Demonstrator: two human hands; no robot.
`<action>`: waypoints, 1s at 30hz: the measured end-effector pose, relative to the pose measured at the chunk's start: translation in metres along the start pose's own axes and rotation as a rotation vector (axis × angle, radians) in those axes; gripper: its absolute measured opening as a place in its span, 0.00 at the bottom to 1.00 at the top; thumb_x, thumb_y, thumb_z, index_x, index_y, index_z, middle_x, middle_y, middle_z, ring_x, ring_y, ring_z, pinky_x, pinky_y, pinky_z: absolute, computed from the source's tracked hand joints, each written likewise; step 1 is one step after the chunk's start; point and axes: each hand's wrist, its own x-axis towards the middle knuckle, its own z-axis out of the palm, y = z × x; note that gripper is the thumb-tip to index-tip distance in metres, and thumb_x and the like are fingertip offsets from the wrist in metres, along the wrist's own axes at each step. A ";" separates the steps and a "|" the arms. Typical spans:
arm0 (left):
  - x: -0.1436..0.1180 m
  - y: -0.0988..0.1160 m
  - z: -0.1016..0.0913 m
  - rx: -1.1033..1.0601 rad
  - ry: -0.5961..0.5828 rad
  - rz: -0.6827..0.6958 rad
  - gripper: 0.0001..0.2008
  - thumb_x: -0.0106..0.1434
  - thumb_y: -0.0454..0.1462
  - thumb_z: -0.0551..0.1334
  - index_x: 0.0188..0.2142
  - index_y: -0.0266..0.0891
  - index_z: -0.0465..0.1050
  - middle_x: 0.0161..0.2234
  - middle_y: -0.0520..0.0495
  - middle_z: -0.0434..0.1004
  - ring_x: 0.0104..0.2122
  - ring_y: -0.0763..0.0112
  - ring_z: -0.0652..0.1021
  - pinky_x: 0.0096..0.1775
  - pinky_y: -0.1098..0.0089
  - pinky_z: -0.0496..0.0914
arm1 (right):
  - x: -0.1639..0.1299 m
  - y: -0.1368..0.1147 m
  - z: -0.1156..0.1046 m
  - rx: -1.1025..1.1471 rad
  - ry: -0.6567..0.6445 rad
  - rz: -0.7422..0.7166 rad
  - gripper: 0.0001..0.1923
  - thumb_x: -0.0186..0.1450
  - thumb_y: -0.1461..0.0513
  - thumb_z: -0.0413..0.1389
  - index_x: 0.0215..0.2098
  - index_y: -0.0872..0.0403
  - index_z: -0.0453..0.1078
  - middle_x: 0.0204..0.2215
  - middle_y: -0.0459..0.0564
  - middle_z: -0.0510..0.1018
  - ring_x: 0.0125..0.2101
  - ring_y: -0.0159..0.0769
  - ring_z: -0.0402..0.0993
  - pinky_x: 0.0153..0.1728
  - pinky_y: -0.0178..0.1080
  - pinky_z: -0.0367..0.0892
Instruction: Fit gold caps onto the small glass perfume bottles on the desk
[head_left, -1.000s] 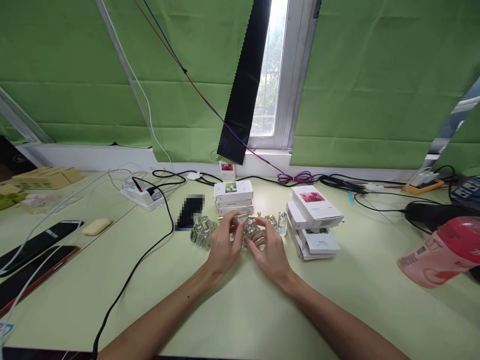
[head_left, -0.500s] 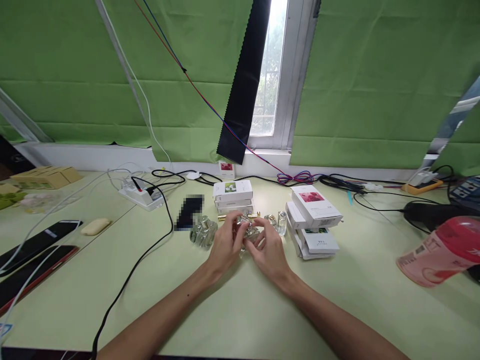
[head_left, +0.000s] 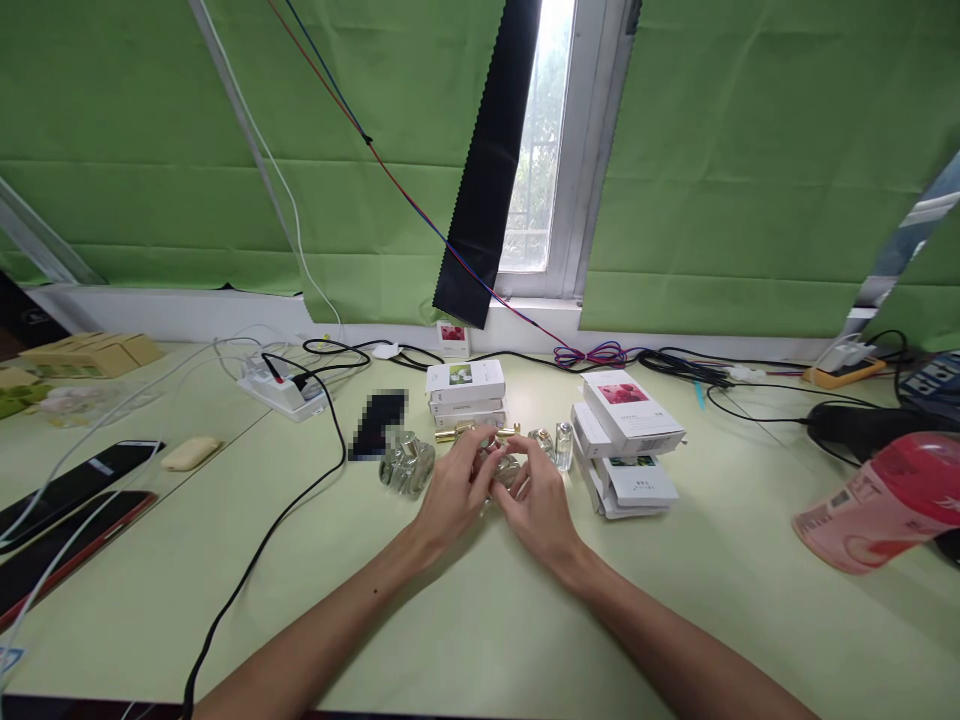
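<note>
A clear glass perfume bottle (head_left: pixel 508 468) is between my two hands at the middle of the table, mostly covered by fingers. My left hand (head_left: pixel 455 487) is closed round its left side, with thumb and fingers near the bottle's top. My right hand (head_left: pixel 538 498) has curled fingers against the right side. To the left stands another ribbed glass bottle (head_left: pixel 407 465). Behind my hands lies a gold tube (head_left: pixel 452 434). Just right of my right fingers are a small bottle with a gold collar (head_left: pixel 541 438) and a clear cap (head_left: pixel 563 446).
White boxes are stacked behind my hands (head_left: pixel 466 385) and at the right (head_left: pixel 634 415). A black cable (head_left: pixel 289 520) crosses the table on the left, near two phones (head_left: pixel 71 490) and a cream case (head_left: pixel 192 453). A pink bottle (head_left: pixel 874 505) leans at far right.
My left fingers have shifted slightly on the bottle, the thumb now closer to my right fingertips. Both arms and the surrounding things stay where they were.
</note>
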 end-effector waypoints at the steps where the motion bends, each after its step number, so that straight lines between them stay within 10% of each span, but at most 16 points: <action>1: 0.000 0.001 0.000 0.006 -0.005 0.013 0.14 0.72 0.42 0.56 0.53 0.42 0.70 0.33 0.50 0.78 0.27 0.71 0.77 0.31 0.71 0.71 | 0.000 0.000 0.000 -0.003 0.001 -0.003 0.21 0.61 0.65 0.57 0.52 0.51 0.64 0.45 0.51 0.76 0.23 0.29 0.68 0.26 0.37 0.70; 30: 0.000 0.001 0.000 0.008 -0.071 0.093 0.14 0.71 0.36 0.57 0.56 0.45 0.70 0.43 0.48 0.80 0.32 0.71 0.78 0.34 0.71 0.72 | -0.003 -0.001 0.001 0.012 0.006 0.017 0.24 0.59 0.68 0.54 0.54 0.51 0.63 0.47 0.52 0.75 0.24 0.30 0.69 0.27 0.38 0.71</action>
